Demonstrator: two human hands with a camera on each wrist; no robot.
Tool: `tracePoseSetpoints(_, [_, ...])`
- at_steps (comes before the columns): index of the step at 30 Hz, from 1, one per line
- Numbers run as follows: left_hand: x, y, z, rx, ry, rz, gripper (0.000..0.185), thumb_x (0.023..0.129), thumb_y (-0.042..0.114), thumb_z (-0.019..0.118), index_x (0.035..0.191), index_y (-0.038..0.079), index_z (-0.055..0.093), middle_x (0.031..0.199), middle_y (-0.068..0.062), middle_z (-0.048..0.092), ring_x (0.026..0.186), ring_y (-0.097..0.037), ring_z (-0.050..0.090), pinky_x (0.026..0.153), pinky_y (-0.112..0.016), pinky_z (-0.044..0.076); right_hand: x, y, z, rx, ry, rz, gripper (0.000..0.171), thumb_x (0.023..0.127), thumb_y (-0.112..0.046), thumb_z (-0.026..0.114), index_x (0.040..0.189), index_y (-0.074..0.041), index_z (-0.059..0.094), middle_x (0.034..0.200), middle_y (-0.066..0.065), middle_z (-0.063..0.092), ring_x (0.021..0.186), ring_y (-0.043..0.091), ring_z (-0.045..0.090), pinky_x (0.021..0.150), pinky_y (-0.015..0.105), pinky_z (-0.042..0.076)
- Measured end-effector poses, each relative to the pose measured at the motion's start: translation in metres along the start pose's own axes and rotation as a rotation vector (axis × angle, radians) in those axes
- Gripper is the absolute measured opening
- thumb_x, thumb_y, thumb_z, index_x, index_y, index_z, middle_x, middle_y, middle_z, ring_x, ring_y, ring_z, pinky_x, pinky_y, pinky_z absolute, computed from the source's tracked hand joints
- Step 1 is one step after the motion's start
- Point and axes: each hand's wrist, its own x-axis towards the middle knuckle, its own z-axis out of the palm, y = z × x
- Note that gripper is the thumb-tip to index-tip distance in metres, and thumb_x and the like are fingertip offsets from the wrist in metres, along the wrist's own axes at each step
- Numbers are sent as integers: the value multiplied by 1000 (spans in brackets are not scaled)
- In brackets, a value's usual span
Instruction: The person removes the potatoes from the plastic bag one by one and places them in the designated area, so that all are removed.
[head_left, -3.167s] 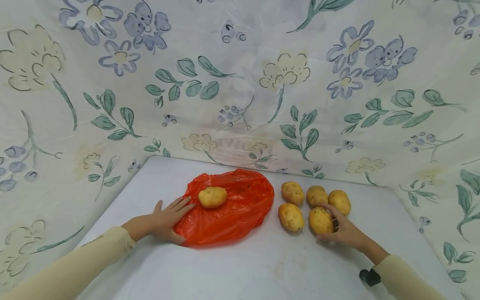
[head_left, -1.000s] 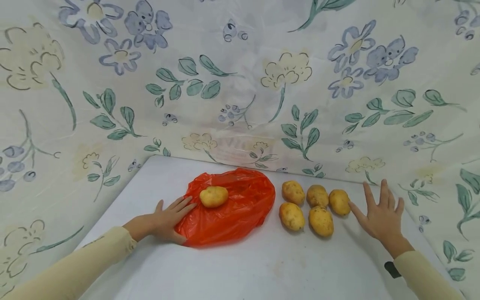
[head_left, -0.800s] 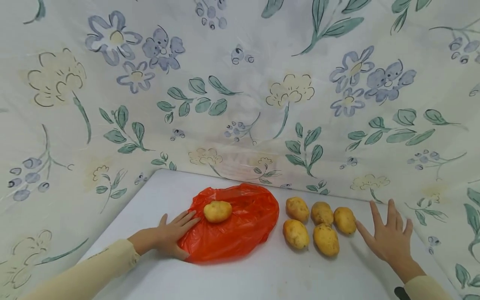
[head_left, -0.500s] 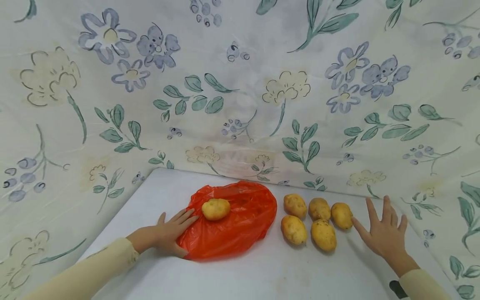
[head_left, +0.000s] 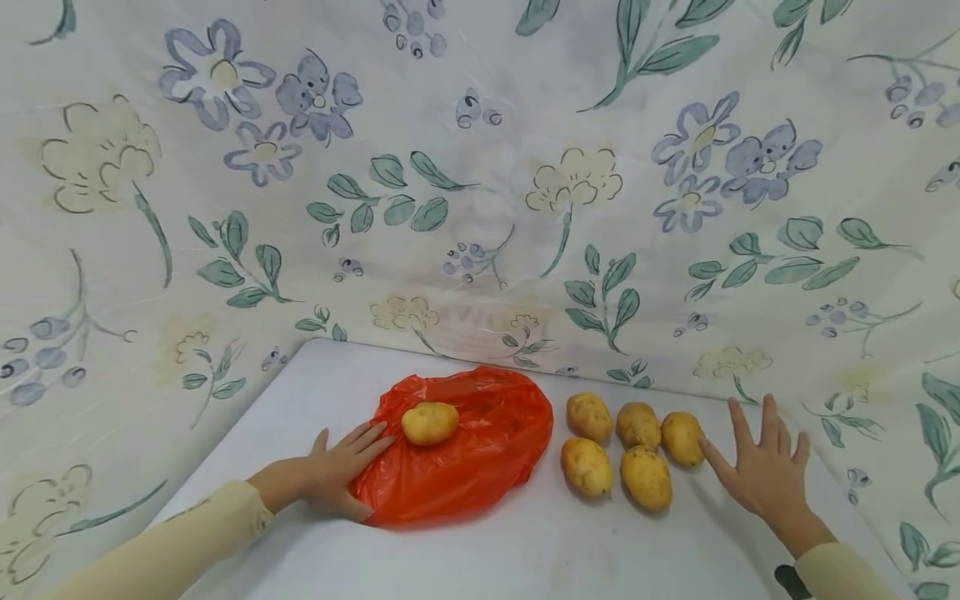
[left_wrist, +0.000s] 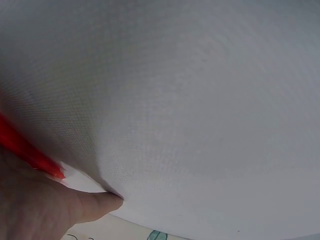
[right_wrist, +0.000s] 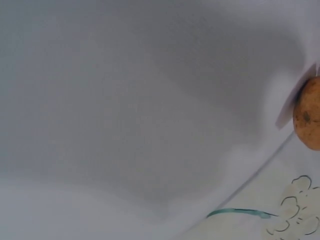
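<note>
One potato [head_left: 430, 422] sits on top of the flat orange plastic bag [head_left: 472, 454], on the bag, not inside it as far as the head view shows. Five more potatoes [head_left: 633, 442] lie loose in a cluster on the white tabletop [head_left: 525, 550], just right of the bag, apart from it. Judgement: barely started, one of six moved over, five left, and the bag looks unopened.

Left hand [head_left: 337, 471]: flat, palm down, fingers straight, resting at the bag's left edge with fingertips on the plastic, near the potato but not touching it. Left wrist view shows the thumb on the tabletop and a red sliver of bag beside the palm. Holding nothing.

Right hand [head_left: 761, 471]: wide, fingers spread, palm down, just right of the cluster; thumb tip close to the rightmost potato [head_left: 681, 437], contact unclear. Cannot tell whether the palm rests on the tabletop or sits just over it. Holding nothing. Right wrist view shows only tabletop and one potato's edge.

Floral cloth [head_left: 480, 183] hangs behind and to the sides.
</note>
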Motion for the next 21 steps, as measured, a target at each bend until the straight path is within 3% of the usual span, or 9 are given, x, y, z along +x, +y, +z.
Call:
tracePoseSetpoints(9, [1, 4, 4, 21, -16, -21, 112, 68, 59, 81, 155, 14, 27, 164, -13, 18, 149, -42, 13, 105, -83, 5, -11, 2, 6, -5, -6, -15, 84, 95, -65, 43, 151, -5, 25, 158, 37, -1, 127, 59, 25, 103, 80, 8])
tracePoseSetpoints(21, [2, 1, 1, 23, -7, -17, 112, 69, 60, 80, 155, 15, 26, 164, -13, 17, 149, -43, 12, 105, -83, 4, 0, 2, 9, 4, 17, -34, 82, 95, -64, 43, 150, -6, 26, 159, 35, -3, 128, 58, 25, 104, 80, 7])
